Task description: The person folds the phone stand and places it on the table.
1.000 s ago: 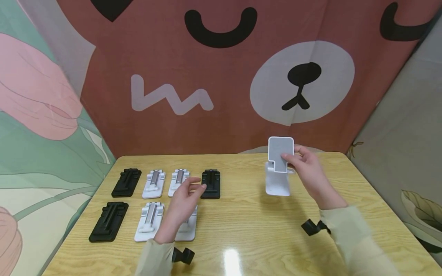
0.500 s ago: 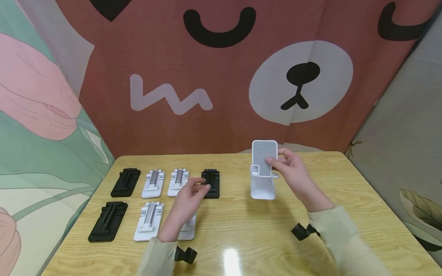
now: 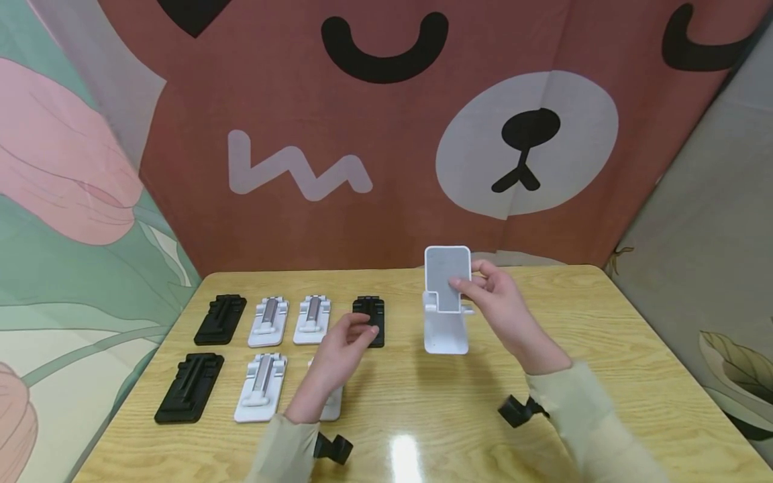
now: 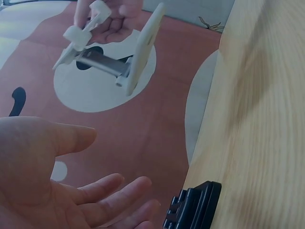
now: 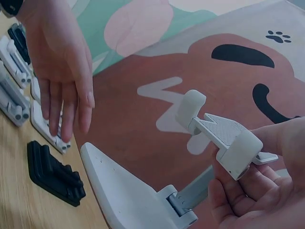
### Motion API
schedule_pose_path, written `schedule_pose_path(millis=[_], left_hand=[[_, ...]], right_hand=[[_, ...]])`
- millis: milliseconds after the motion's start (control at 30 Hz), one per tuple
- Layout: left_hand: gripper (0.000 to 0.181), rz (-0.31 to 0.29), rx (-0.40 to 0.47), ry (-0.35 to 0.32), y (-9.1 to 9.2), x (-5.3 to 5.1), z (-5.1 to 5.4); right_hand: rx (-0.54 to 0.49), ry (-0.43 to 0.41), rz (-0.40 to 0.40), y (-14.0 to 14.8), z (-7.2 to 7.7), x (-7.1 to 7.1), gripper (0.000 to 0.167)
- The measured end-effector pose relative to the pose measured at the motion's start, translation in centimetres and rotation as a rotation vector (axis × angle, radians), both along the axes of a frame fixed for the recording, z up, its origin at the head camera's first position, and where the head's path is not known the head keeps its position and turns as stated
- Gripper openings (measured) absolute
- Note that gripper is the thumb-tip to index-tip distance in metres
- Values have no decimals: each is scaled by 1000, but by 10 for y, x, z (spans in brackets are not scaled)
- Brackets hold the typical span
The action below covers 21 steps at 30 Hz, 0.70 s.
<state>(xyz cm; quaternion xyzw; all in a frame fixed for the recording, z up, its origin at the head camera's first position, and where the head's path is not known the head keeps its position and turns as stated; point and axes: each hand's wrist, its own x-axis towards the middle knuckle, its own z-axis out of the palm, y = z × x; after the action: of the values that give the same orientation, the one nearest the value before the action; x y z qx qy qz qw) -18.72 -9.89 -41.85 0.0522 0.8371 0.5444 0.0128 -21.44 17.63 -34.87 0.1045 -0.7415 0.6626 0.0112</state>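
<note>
An unfolded white phone stand (image 3: 445,335) with a grey pad is held in the air above the table's right half. My right hand (image 3: 507,315) pinches its upper plate, thumb on the grey pad and fingers behind; the right wrist view shows its hinged metal arm (image 5: 196,187) and base (image 5: 126,191) hanging below. To the left, my left hand (image 3: 338,352) hovers palm inward with loose fingers and nothing in them. In the head view its fingers partly cover a folded black phone stand (image 3: 376,308) on the table. A gap separates the left hand from the white stand.
Several more folded stands lie in two rows on the wooden table's (image 3: 410,389) left: black ones (image 3: 221,319) at the outer side, white ones (image 3: 268,322) further in. My left forearm partly hides one white stand (image 3: 332,406). A printed cloth (image 3: 386,221) hangs behind the table.
My right hand has carried the unfolded white stand leftward and slightly down. My left hand has shifted a little to the right, over the black stand. The stands on the table have not moved.
</note>
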Motion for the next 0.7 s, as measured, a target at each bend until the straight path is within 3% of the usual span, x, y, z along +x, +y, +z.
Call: schedule_pose_path(millis=[500,700], left_hand=[[47,-62,-7,-10,19,3,-11],[49,-101,-7,-11,25,4,-11]], right_hand=[[-19,8,36,-18,4,5,33],[-20,6,54,-25,4,8,32]])
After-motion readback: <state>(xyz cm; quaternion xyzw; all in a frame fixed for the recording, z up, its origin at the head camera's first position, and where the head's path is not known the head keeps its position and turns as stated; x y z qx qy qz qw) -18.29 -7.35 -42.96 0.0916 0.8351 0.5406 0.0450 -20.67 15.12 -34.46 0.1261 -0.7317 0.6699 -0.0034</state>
